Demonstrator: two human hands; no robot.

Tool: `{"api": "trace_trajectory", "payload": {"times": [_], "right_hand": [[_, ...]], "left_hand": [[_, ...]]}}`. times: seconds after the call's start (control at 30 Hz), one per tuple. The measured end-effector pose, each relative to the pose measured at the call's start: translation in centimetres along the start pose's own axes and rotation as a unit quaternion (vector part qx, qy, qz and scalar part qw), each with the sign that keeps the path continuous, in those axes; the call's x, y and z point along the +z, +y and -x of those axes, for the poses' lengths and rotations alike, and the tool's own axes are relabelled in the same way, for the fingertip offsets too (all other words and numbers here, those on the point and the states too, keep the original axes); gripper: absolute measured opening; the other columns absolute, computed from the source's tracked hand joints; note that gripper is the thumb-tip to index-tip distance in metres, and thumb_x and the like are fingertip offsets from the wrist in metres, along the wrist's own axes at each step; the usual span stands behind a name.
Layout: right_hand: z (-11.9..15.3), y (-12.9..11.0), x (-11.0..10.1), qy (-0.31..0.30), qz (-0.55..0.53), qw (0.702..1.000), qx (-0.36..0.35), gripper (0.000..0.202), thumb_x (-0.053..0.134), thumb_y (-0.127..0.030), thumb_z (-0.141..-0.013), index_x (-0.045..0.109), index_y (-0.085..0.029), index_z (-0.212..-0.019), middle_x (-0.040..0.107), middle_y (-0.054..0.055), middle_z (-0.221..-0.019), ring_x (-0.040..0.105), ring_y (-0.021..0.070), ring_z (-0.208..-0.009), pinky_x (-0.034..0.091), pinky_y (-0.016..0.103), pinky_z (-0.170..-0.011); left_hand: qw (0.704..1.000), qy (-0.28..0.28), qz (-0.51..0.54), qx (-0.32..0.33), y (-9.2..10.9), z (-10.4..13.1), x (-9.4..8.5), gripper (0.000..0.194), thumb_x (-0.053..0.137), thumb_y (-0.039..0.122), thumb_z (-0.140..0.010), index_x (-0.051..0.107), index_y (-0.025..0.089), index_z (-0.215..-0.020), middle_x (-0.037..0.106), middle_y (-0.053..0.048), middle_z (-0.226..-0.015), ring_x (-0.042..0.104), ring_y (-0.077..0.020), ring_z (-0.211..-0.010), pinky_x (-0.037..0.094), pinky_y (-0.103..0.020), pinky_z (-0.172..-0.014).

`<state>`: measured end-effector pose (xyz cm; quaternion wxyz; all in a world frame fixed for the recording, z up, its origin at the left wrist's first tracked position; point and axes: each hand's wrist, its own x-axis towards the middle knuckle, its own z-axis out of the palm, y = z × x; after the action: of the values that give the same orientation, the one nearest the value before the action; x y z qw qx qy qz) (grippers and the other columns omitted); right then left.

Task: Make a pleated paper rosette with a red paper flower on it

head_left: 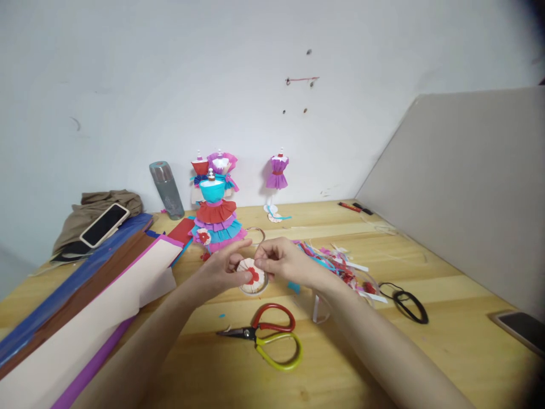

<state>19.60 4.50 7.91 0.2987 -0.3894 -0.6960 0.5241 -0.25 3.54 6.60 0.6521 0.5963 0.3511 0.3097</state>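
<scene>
Between thumb and fingers, my left hand point(223, 266) grips a round white pleated paper rosette point(245, 266) with a red flower shape on its middle. The thumb presses on the red part. At the rosette's right edge my right hand point(283, 261) is closed in a pinch; what sits between its fingertips is too small to make out. Just behind the hands stands a small dress form point(212, 193) in a tiered blue, red and purple crepe paper dress, with a similar rosette point(203, 236) low on its skirt. Scissors point(264, 335) with red and yellow handles lie in front.
Coloured paper sheets point(106, 284) and a phone point(104, 225) are at left, near a tilted-looking bottle point(167, 190). A scrap pile point(340, 264) lies right of the hands, beside a black band point(409, 307). Another dress form point(279, 173) stands by the wall.
</scene>
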Motion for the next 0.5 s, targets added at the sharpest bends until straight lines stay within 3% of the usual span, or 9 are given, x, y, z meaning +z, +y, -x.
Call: {"api": "trace_trajectory", "payload": {"times": [0.13,0.27,0.5], "right_hand": [[-0.4,0.3,0.1,0.063,-0.015,0.998,-0.018,0.024,0.068,-0.036,-0.071,0.060,-0.014,-0.068,0.055,-0.003,-0.051,0.047,0.0076,-0.046,0.035,0.021,-0.048],[-0.8,0.3,0.4,0.138,-0.066,0.988,-0.033,0.027,0.070,-0.041,-0.067,0.059,-0.016,-0.068,0.055,-0.003,-0.051,0.049,0.0087,-0.044,0.036,0.021,-0.045],[-1.4,0.7,1.2,0.199,-0.103,0.973,-0.058,0.023,0.068,-0.038,-0.068,0.060,-0.017,-0.066,0.055,-0.003,-0.050,0.049,0.0087,-0.042,0.036,0.022,-0.042]], "left_hand": [[0.998,0.032,0.045,-0.005,0.3,-0.1,-0.1,0.085,0.084,0.035,-0.064,0.047,0.015,-0.138,0.067,-0.006,-0.094,0.061,-0.0169,-0.083,0.046,-0.030,-0.074],[0.994,0.041,0.100,-0.003,-0.2,-0.5,0.1,0.059,0.084,0.038,-0.063,0.063,0.015,-0.114,0.066,-0.009,-0.098,0.062,-0.0165,-0.078,0.048,-0.029,-0.068],[0.976,0.076,0.204,0.009,-1.1,-0.7,1.1,0.045,0.086,0.037,-0.063,0.069,0.015,-0.099,0.066,-0.009,-0.097,0.059,-0.0140,-0.077,0.045,-0.026,-0.065]]}}
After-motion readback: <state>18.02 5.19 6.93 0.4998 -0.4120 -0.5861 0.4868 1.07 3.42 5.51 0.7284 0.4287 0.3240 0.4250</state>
